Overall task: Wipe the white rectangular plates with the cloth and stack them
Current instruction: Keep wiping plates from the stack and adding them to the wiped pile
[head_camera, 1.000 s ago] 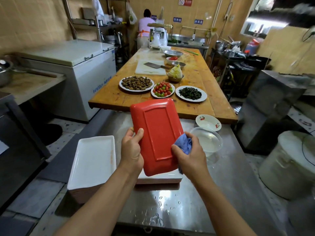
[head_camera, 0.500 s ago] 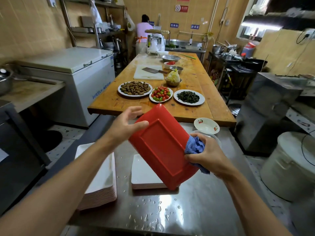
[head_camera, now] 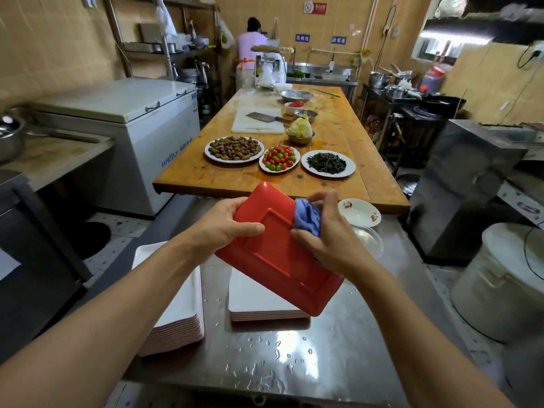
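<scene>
I hold a rectangular plate [head_camera: 279, 254] tilted above the steel counter, its red underside turned towards me. My left hand [head_camera: 226, 228] grips its left edge, thumb across the red back. My right hand [head_camera: 326, 234] grips a bunched blue cloth [head_camera: 307, 216] and presses it on the plate's upper right part. Under the plate lies a low stack of white rectangular plates [head_camera: 259, 301]. A taller stack of the same plates [head_camera: 179, 316] stands at the counter's left edge, partly behind my left forearm.
A wet steel counter [head_camera: 294, 363] carries a small cherry-patterned dish [head_camera: 359, 212] and a clear bowl [head_camera: 368, 240] at the right. Beyond is a wooden table [head_camera: 332, 136] with food plates. A large white pot [head_camera: 500, 284] stands right, a chest freezer [head_camera: 132, 113] left.
My left hand has come back onto the plate's left edge and grips it. The plate has turned further anticlockwise, and my right hand has slid the cloth up towards its top edge.
</scene>
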Motion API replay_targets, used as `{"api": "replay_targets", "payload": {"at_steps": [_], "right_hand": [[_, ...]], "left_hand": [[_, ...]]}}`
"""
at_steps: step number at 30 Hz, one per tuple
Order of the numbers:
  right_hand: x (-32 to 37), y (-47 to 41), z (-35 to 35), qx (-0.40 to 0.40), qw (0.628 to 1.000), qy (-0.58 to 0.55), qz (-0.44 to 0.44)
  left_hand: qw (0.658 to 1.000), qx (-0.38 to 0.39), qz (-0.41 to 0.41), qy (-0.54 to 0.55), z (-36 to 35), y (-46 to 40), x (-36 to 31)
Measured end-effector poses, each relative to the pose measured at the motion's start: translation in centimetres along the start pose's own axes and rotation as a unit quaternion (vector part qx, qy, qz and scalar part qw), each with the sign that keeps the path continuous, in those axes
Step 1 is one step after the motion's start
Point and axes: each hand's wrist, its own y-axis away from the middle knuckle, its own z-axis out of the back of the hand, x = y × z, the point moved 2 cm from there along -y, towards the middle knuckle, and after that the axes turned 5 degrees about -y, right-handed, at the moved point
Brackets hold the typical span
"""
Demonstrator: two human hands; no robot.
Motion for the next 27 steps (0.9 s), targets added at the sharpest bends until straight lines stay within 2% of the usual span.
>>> {"api": "replay_targets", "payload": {"at_steps": [3, 5, 8, 13, 15, 23, 27], "right_hand": [[1.7, -1.2, -1.6, -0.044, 0.994, 0.055, 0.08], [1.8, -1.4, -1.8, -0.064, 0.989, 0.086, 0.099], [0.0, -0.7, -1.1, -0.084, 0.986, 0.125, 0.071], [-2.4, 0.2, 0.0, -0.09, 0.994, 0.058, -0.008], [-2.5, 0.2, 0.1, -0.097, 0.994, 0.049, -0.009], [-3.3, 3.7, -0.5, -0.045, 0.995, 0.092, -0.002], [-3.2, 4.9, -1.0, -0.059, 0.988, 0.145, 0.017]], "left_hand": [[1.0, -0.018, -0.001, 0.008, -0.1, 0.3, 0.1], [0.999, -0.041, 0.005, 0.032, 0.5, 0.6, 0.3], [0.995, -0.064, 0.016, 0.076, 1.8, 1.2, 1.1], [0.985, -0.097, 0.058, 0.134, 2.1, 1.3, 2.4], [0.974, -0.123, 0.083, 0.172, 1.9, 1.0, 2.9], [0.926, -0.178, 0.175, 0.283, 0.9, 0.2, 4.4], [0.907, -0.188, 0.204, 0.317, -0.1, 0.3, 4.1]]}}
